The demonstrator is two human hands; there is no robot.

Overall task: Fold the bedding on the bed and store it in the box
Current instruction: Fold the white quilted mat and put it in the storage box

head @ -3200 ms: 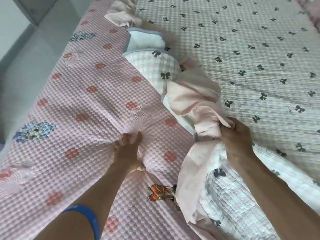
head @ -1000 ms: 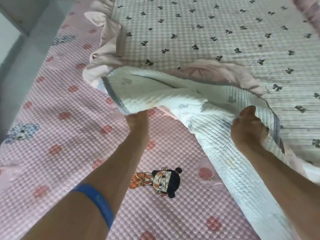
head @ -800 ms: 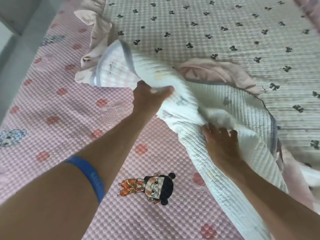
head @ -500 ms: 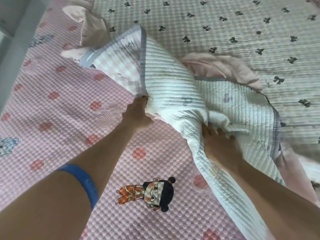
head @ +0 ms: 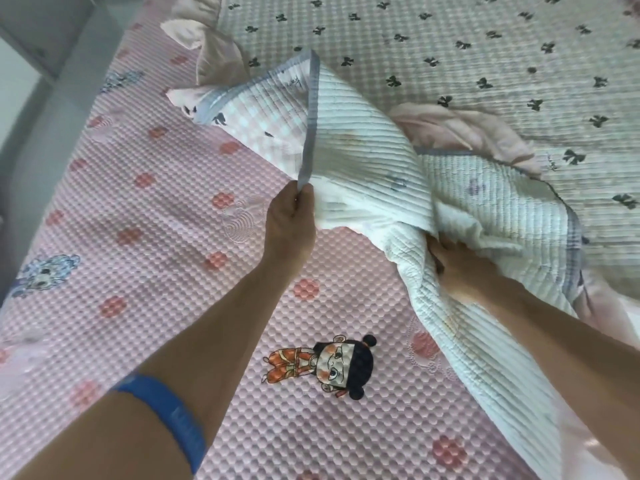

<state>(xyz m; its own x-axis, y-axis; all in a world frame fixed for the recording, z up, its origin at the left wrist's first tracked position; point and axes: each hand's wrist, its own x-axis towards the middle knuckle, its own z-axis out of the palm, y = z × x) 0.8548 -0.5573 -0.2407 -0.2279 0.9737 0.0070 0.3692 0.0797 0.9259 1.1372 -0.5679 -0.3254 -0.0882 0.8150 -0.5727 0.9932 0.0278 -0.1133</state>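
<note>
Quilt: a white ribbed quilt point(head: 367, 147) with grey binding lies bunched on the bed, its near corner lifted and turned over so the plain white underside faces up; the rest spreads flat toward the far right, showing a pale checked face with small black bows.
Grey binding: the strip point(head: 309, 133) runs from the raised corner peak down to the left hand.
Left hand: the left hand point(head: 289, 216) pinches the grey-bound edge between thumb and curled fingers, holding that flap up off the mattress cover.
Right hand: the right hand point(head: 457, 261) is pushed into the folds lower down; the fingers disappear under the white cloth and seem to be gathering it, though the grip itself is mostly hidden.
Pink ruffle: a soft pink frill point(head: 464, 133) trims the quilt and is crumpled behind the lifted flap, with another bunch point(head: 211, 39) at the far left corner.
Mattress cover: a pink bubble-textured cover point(head: 156, 237) with red dots lies beneath, bare on the left and near side.
Cartoon print: a black-haired figure in orange point(head: 332, 365) is printed on the cover between the two forearms; a blue-haired one point(head: 45, 275) sits near the left edge.
Wristband: a blue band point(head: 169, 414) circles the left forearm.
Surround: a grey ledge point(head: 41, 109) runs along the left side of the bed.
</note>
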